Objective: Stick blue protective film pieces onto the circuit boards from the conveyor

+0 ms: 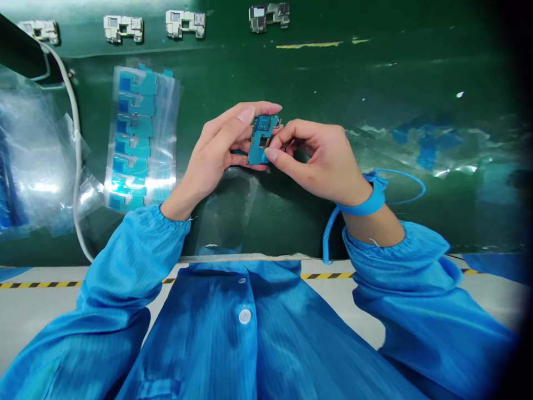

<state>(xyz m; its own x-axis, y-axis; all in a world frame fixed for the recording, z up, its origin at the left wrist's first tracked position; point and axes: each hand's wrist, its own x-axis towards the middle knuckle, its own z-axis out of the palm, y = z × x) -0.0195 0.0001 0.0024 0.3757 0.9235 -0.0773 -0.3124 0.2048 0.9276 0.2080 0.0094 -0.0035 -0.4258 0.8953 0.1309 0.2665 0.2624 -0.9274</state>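
Observation:
A small circuit board with a blue film over its face is held tilted above the green table. My left hand grips it by its edges, fingers curled around the far and near ends. Against the board's right edge, the thumb and index finger of my right hand are pinched together at the blue film. The tips partly hide that edge. A blue wrist strap with a coiled cord circles my right wrist.
Left of my hands lies a clear sheet of blue film stickers. Several bare circuit boards sit along the back. A grey cable runs down the left side, beside clear plastic bags. Blue film scraps lie at right.

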